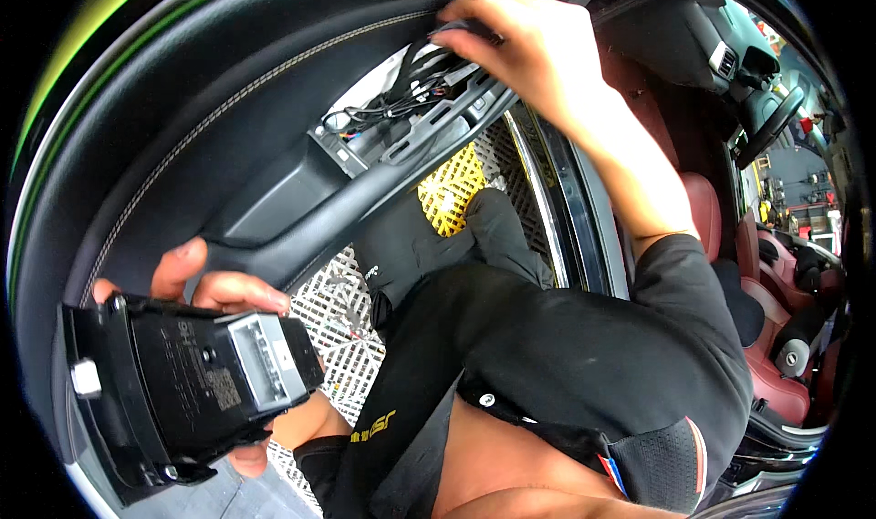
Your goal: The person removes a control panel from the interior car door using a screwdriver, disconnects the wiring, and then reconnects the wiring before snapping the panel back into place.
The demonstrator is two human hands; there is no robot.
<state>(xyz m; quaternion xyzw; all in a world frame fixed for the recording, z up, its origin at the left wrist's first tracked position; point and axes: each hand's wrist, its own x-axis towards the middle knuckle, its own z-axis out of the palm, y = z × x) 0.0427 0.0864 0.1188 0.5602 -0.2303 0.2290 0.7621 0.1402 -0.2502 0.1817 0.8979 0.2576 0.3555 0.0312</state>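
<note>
My left hand [219, 290] grips a black switch module [173, 382], its back turned up, showing a light grey connector socket [265, 358]; part of the hand is hidden beneath it. At the top, my right hand [520, 54] has its thumb and fingers closed on a black cable [415, 63] in the open recess of the door's armrest. Inside that recess, loose wires [390, 108] and plugs lie around a grey plastic bracket [429, 127]. The black door panel [173, 108], with a stitched seam and pull handle, surrounds the opening on the left.
At right is the open car's interior with red seats [771, 332], a steering wheel [776, 122] and a metal-edged sill [534, 181]. My legs [424, 264] are below the door, over white and yellow grid floor tiles [338, 337].
</note>
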